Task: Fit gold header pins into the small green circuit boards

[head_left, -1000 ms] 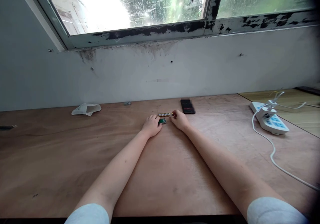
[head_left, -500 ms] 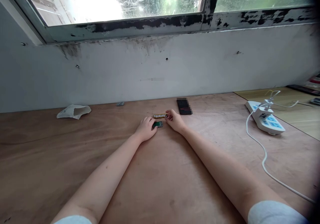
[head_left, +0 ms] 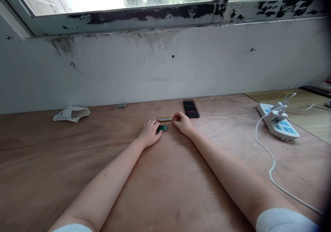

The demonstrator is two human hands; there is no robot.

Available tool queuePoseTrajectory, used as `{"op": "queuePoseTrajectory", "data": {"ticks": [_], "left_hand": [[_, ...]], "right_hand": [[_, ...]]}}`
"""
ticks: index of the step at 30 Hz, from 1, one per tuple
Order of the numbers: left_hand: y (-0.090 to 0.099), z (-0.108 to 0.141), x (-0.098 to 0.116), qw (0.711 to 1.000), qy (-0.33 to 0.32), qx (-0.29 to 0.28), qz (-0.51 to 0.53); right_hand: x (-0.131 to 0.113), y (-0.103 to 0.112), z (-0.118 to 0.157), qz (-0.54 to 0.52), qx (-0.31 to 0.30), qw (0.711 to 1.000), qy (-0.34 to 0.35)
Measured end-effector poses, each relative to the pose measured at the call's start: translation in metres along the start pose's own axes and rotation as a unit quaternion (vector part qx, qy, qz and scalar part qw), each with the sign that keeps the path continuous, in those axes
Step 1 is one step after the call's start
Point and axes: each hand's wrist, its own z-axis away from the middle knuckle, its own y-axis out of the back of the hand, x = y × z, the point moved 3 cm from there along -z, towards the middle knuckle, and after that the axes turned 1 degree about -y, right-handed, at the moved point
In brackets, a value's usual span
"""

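Note:
A small green circuit board (head_left: 163, 128) lies on the wooden table, its left end between the thumb and fingers of my left hand (head_left: 150, 133). Just behind it is a short row of small yellow and white cylindrical pieces (head_left: 164, 119). At the right end of that row is my right hand (head_left: 182, 123), with thumb and index finger pinched together. Whatever sits between those fingertips is too small to make out.
A black phone-like object (head_left: 190, 109) lies behind my right hand. An open white pouch (head_left: 72, 114) and a small grey item (head_left: 122, 105) sit near the wall. On the right is a white power strip (head_left: 280, 127) with plugs and a white cable (head_left: 271, 170).
The camera view has tilted down slightly. My right hand's fingertips have drawn a little to the right from the row of pieces; my left hand stays at the board.

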Motion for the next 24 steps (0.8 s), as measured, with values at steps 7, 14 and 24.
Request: {"op": "queuePoseTrajectory", "data": {"ticks": [7,14,24], "left_hand": [[0.000,0.000,0.000,1.000,0.004,-0.004,0.000],[0.000,0.000,0.000,1.000,0.013,-0.005,-0.001],[0.000,0.001,0.000,1.000,-0.001,-0.003,0.016]], "right_hand": [[-0.004,-0.001,0.001,0.016,-0.012,0.999,0.027],[-0.015,-0.006,0.006,0.047,-0.089,0.992,0.079],[-0.018,-0.015,0.010,0.055,-0.147,0.980,0.124]]}}
